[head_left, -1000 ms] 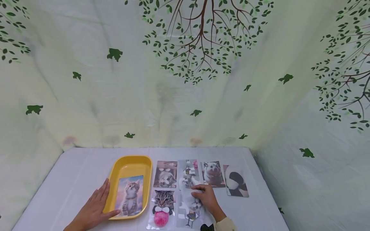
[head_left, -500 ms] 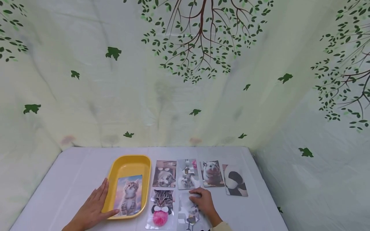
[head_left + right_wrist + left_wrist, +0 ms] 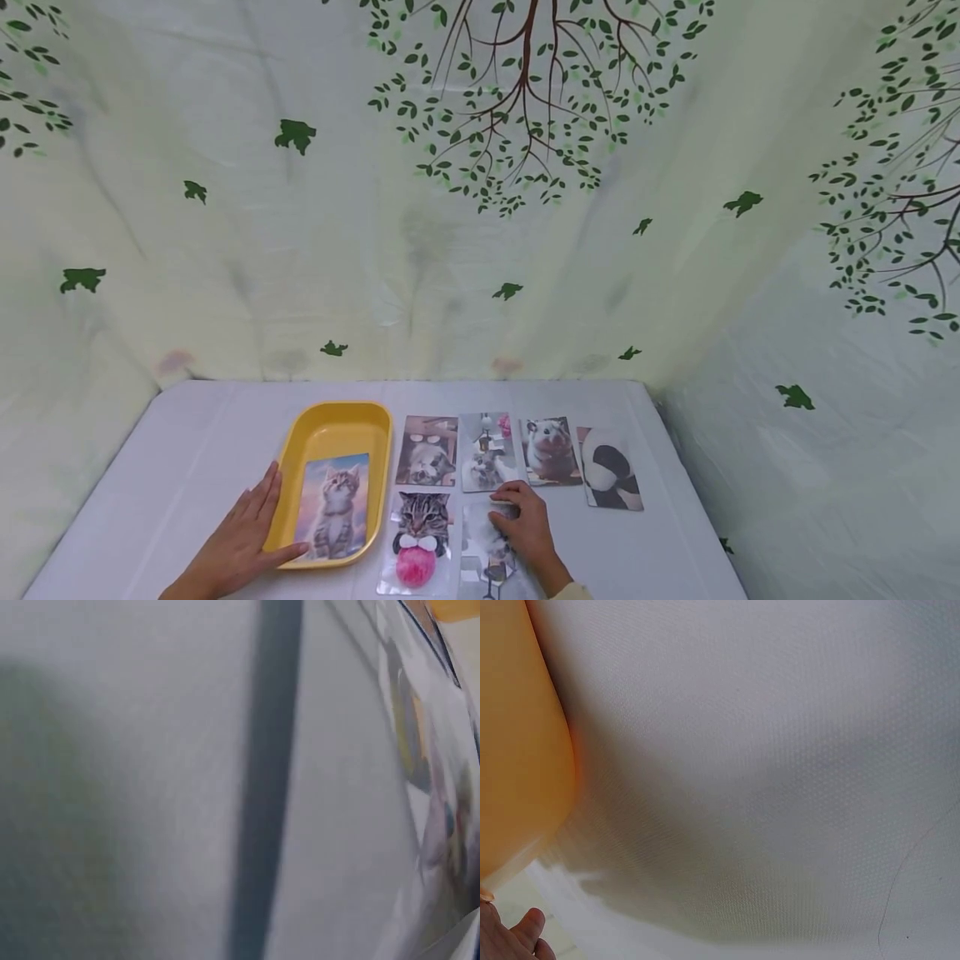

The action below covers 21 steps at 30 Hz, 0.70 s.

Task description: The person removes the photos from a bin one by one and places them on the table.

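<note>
A yellow tray lies on the white table with a kitten picture card inside it. My left hand lies flat against the tray's left side, fingers straight, thumb at the front rim. In the left wrist view the tray wall fills the left edge, with a fingertip showing at the bottom. My right hand rests with bent fingers on a grey-and-white cat card in the near row. Whether it pinches the card's edge is not clear.
A cat card with a pink pompom lies beside the pressed card. The far row holds several cards, among them a hamster card and a panda card. A leaf-printed cloth backdrop walls the table. The right wrist view is blurred.
My right hand has drawn back from the border of the far row toward me and now sits fully on the near card. The left hand and tray stayed put.
</note>
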Tool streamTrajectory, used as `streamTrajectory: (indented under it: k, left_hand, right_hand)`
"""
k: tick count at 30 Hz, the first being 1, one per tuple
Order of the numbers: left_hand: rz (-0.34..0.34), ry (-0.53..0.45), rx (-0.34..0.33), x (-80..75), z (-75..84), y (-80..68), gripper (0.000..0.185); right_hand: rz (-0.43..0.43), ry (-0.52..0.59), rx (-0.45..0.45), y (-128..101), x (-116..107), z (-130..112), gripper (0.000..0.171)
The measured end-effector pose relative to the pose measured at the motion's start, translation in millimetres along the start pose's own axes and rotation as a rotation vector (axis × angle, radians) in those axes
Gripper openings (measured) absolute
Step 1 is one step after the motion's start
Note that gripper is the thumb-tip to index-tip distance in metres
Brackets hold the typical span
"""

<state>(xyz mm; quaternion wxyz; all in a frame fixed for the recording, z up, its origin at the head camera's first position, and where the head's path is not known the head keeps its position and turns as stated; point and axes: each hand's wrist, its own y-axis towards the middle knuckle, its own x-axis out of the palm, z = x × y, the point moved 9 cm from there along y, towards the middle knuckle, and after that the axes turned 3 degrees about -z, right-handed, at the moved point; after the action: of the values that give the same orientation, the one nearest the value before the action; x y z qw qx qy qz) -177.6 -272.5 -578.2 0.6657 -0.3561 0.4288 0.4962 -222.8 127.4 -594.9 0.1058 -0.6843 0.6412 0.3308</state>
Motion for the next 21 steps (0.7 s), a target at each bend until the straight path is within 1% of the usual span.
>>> streamTrajectory:
  k: [2, 6, 9, 12, 14, 17, 20, 21]
  left_hand:
    - [0.007, 0.004, 0.006, -1.4, 1.0, -0.3, 0.115]
    - [-0.011, -0.02, -0.008, -0.6, 0.9, -0.1, 0.117]
    - [-0.03, -0.042, -0.024, 1.7, 0.0, 0.4, 0.118]
    - [-0.031, -0.039, -0.02, 2.1, -0.4, 0.6, 0.118]
    - [-0.013, -0.025, -0.005, 0.2, -0.1, 0.7, 0.118]
    - [0.004, -0.011, 0.005, -1.9, -0.3, 0.9, 0.118]
    - [-0.012, -0.029, -0.009, -0.6, -1.1, 1.2, 0.119]
    - [-0.03, -0.041, -0.02, 1.2, -1.6, 1.3, 0.119]
  right_hand:
    - [0.014, -0.013, -0.018, 1, -1, -6, 0.022]
    - [0.043, 0.031, -0.103, 8, -3, -26, 0.025]
    - [0.026, 0.067, -0.17, 19, 1, -47, 0.026]
    - [-0.051, 0.09, -0.19, 34, 12, -70, 0.024]
    - [-0.122, 0.108, -0.175, 44, 24, -85, 0.024]
    - [-0.226, 0.135, -0.158, 58, 46, -107, 0.031]
    - [-0.316, 0.179, -0.117, 70, 71, -128, 0.037]
    - [-0.347, 0.205, -0.09, 74, 80, -133, 0.038]
